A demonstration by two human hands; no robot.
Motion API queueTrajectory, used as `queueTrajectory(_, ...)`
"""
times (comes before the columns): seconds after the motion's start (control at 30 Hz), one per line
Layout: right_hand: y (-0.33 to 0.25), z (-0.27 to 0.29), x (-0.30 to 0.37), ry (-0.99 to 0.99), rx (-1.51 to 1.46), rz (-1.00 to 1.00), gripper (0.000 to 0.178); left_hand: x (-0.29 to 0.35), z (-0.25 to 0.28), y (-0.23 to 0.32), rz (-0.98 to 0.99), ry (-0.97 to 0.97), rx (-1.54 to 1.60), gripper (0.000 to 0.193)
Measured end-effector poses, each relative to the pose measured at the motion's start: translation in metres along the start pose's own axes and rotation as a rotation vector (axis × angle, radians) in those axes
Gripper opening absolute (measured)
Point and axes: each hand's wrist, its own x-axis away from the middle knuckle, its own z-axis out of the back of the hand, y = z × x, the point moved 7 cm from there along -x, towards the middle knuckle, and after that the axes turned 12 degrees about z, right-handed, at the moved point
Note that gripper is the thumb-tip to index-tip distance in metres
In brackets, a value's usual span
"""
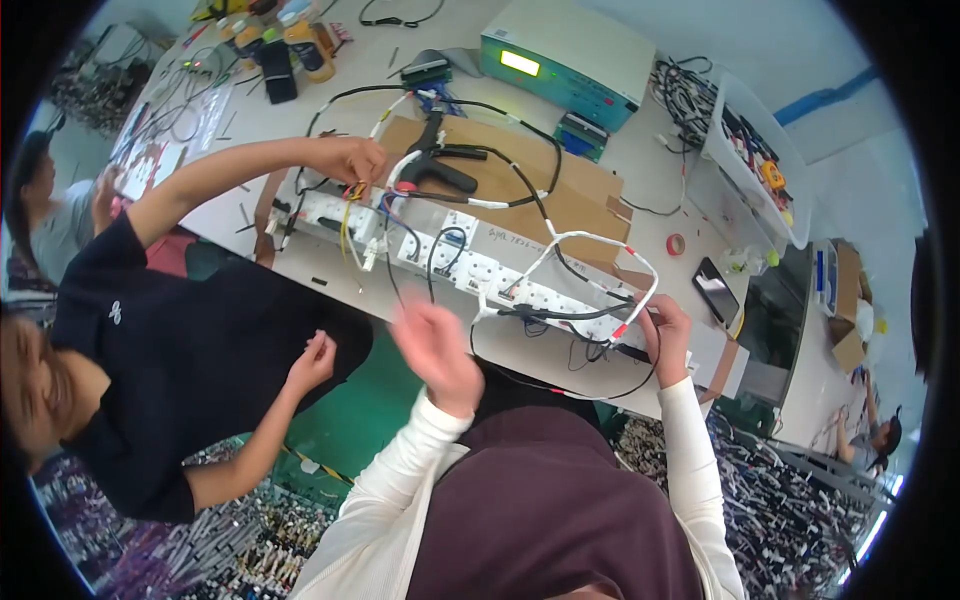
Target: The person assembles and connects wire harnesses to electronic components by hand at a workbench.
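Note:
My left hand is raised off the table's front edge, smeared by motion, and its fingers cannot be made out. It is nearest to the row of white connector blocks. My right hand is closed around the black end of a wire harness at the right end of that row. The harness is wrapped in white, black and red tape and loops over the blocks. To the left, a co-worker's hand pinches a bundle of thin coloured wires above the blocks.
A black clamp lies on the cardboard behind the blocks. Farther back stands a green tester box with a lit screen. On the right are a phone, a tape roll and a white bin. The co-worker's other hand hangs at left.

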Motion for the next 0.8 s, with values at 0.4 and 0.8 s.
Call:
queueTrajectory(0.4, -0.041, 0.005, 0.003, -0.106, 0.506, 0.312, 0.025, 0.061, -0.095, -0.041, -0.086, -0.563, -0.654, 0.041)
queueTrajectory(0.8, 0.127, 0.116, 0.173, 0.239, 0.886, 0.243, 0.061, 0.091, -0.096, -0.02, -0.153, -0.367, -0.621, 0.014)
